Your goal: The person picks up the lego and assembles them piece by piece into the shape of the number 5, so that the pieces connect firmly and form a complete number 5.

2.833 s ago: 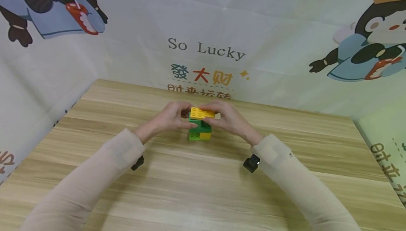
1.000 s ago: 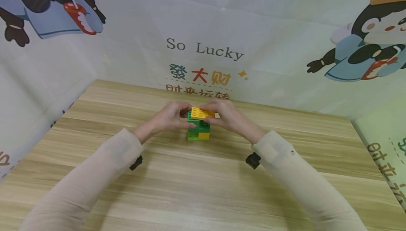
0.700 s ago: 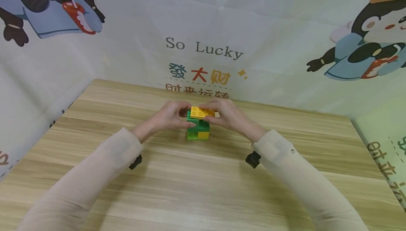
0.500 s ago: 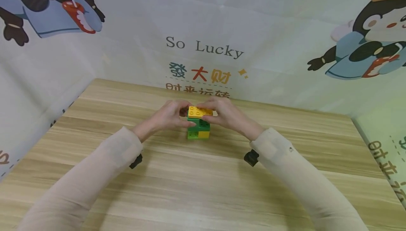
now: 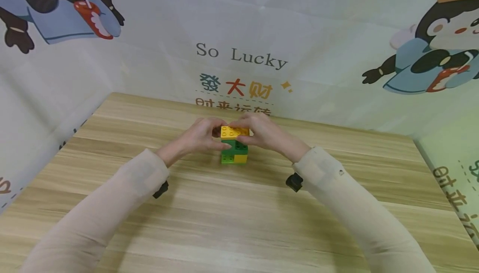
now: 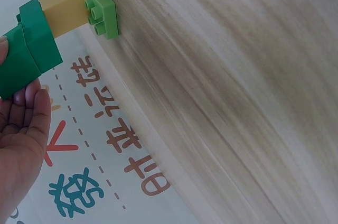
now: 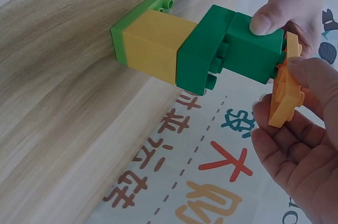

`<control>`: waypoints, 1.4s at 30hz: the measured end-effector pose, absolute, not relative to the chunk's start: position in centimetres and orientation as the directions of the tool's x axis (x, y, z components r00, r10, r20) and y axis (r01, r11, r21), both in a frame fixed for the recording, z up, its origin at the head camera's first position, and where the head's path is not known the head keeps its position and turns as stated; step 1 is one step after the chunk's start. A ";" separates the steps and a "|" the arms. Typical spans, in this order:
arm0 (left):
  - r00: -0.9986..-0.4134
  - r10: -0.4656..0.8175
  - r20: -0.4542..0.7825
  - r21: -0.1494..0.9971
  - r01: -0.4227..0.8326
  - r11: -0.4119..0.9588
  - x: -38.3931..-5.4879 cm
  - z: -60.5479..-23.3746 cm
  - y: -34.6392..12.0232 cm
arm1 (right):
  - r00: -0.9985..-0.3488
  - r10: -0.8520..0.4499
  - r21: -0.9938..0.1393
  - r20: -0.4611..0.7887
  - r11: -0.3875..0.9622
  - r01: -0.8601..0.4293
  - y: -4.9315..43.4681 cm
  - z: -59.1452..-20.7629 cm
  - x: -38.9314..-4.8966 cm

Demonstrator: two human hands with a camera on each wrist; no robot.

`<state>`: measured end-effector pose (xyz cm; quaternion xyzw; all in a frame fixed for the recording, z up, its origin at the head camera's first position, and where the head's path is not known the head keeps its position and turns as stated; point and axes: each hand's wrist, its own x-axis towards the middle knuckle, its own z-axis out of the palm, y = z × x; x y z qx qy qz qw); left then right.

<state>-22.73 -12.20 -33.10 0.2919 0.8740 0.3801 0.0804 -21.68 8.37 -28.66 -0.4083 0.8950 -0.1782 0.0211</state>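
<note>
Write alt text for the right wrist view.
A right hand pinches a thin yellow brick at the top of a toy-brick tower, while a left hand grips the green block below it. Under that sit another green brick, a yellow block and a light green base on a wooden table.

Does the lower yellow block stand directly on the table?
No, the lower yellow block sits on a light green plate, which rests on the table.
</note>
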 end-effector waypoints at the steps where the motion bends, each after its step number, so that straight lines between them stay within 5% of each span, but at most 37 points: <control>1: -0.816 0.573 0.082 0.710 0.451 0.541 -22.7 -33.1 -12.2 | -0.667 -0.738 -0.333 0.102 0.607 -0.722 8.4 -28.6 -21.7; 18: -0.809 0.581 0.088 0.694 0.468 0.547 -22.8 -33.1 -12.2 | -0.702 -0.704 -0.352 0.112 0.632 -0.690 8.6 -29.5 -21.5; 42: -0.801 0.590 0.105 0.674 0.493 0.550 -22.8 -33.0 -12.0 | -0.660 -0.740 -0.324 0.131 0.598 -0.734 8.7 -29.3 -21.6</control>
